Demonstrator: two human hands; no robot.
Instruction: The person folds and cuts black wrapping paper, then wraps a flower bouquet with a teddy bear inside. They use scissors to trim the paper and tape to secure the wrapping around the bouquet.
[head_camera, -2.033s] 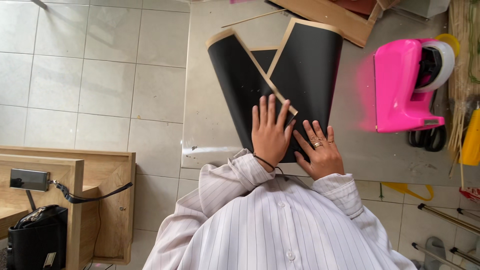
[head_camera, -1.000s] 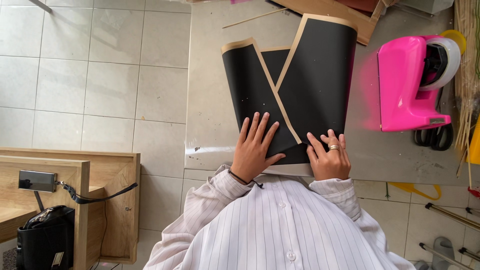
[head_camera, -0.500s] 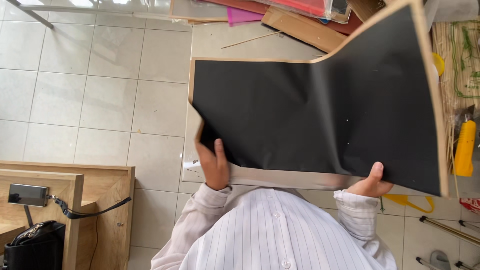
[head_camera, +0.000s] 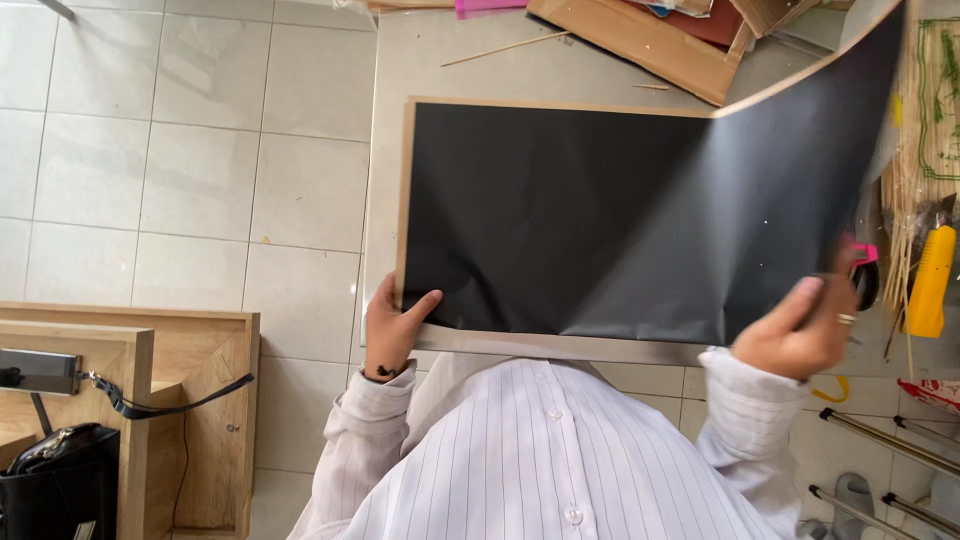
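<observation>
Head view: left hand (head_camera: 392, 330) pinches the lower left corner of the black sheet (head_camera: 600, 215), thumb on top, while right hand (head_camera: 797, 330) grips its lower right part, lifting that side so it curls upward. Hands are well apart. Left half of the sheet lies flat on the grey table (head_camera: 390, 60), its tan border just inside the table's left edge. A yellow knife (head_camera: 930, 280) lies right of the sheet; wooden boards (head_camera: 650, 40) crowd the far edge. Tiled floor (head_camera: 180, 150) lies open on the left.
</observation>
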